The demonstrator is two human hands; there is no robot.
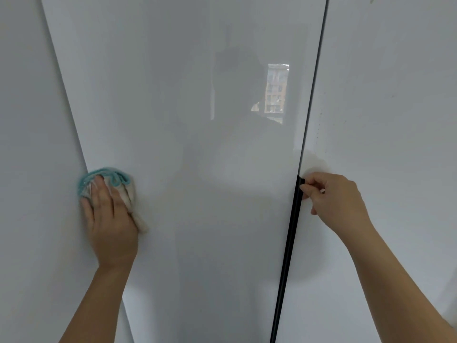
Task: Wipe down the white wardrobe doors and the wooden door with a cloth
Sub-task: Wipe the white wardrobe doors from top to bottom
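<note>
Soft, even daylight lit the glossy white wardrobe door [160, 70], which mirrored a bright window [277, 90] and a person's dim outline. A faint shadow lay above the right hand [333, 194]. Wide-angle distortion tilted straight edges outward, and the focus was slightly soft.

Single head-worn wide-angle view, very near the white wardrobe door [197, 219], facing it nearly square, pitched slightly down. Left hand [111, 219] at 8 o'clock, right hand [336, 196] between 3 and 4 o'clock on the black handle strip [294, 211].

Glossy white wardrobe door [197, 219]; soft woven cloth [118, 186], blue-edged.
</note>
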